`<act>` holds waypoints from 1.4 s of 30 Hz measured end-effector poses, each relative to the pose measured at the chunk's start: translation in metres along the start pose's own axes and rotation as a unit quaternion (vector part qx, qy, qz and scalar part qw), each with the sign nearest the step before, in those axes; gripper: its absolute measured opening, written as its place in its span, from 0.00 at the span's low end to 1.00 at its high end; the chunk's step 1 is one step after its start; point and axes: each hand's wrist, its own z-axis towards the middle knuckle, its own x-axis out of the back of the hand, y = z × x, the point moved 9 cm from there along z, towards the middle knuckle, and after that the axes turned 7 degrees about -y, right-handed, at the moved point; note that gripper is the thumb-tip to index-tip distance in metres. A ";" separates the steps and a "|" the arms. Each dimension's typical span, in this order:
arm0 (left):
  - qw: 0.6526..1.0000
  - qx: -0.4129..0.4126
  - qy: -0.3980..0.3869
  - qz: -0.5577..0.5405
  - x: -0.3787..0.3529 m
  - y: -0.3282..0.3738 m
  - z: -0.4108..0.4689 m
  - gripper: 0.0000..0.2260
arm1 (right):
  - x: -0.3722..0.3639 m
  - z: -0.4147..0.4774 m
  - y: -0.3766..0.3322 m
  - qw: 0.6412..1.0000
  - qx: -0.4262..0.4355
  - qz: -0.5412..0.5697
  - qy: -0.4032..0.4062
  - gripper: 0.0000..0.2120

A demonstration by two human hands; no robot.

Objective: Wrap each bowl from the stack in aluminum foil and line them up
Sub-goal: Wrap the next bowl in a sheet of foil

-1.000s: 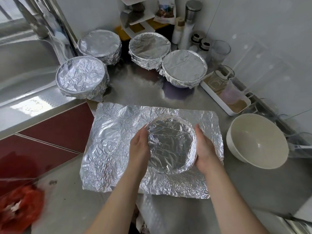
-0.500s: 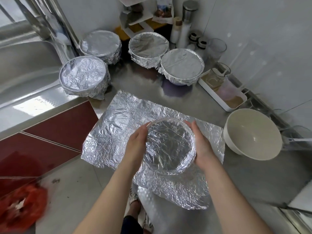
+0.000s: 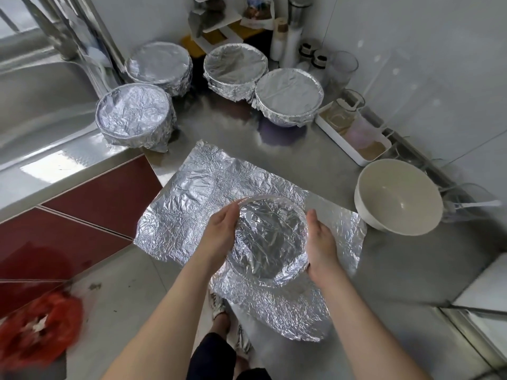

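Both hands clasp the foil-covered bowl (image 3: 270,239) at lower centre of the frame. The left hand (image 3: 219,237) curves round its left side and the right hand (image 3: 322,248) round its right, each pressing the foil against the wall.

A second ago the foil sheet (image 3: 197,193) lies square and flat on the steel counter (image 3: 315,165) with the bowl in its middle. Now sheet and bowl together sit closer to the person and are turned, so one corner points toward the upper centre and the near edge hangs past the counter's front. The bowl also appears tipped toward the person, probably lifted off the surface.

This suggests the foil is already shaped over the mouth and the loose margin is about to be folded down the sides.

Four wrapped bowls (image 3: 234,68) stand in the upper part of the frame, in a loose arc rather than a straight row. One bare white bowl (image 3: 397,196) waits at the right, so after this one a single bowl appears to remain.
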 end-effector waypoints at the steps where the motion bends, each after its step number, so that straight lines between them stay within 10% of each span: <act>1: 1.000 0.000 0.000 -0.004 0.000 0.001 -0.004 0.21 | -0.001 -0.001 0.002 1.000 0.001 0.007 0.000 0.26; 25: 0.999 -0.016 0.008 -0.048 -0.017 -0.015 -0.015 0.16 | 0.012 -0.009 -0.002 1.000 0.020 -0.021 0.000 0.30; 31: 0.999 -0.036 0.013 -0.022 -0.014 0.013 -0.002 0.14 | 0.014 0.010 -0.019 0.999 0.047 0.009 0.017 0.17; 38: 0.999 -0.026 0.012 -0.015 -0.013 0.012 -0.004 0.21 | 0.004 0.015 -0.012 0.999 0.051 -0.011 0.000 0.35; 42: 1.000 -0.020 0.010 -0.005 -0.006 0.005 0.000 0.20 | 0.007 0.015 -0.014 0.999 0.046 0.007 -0.018 0.23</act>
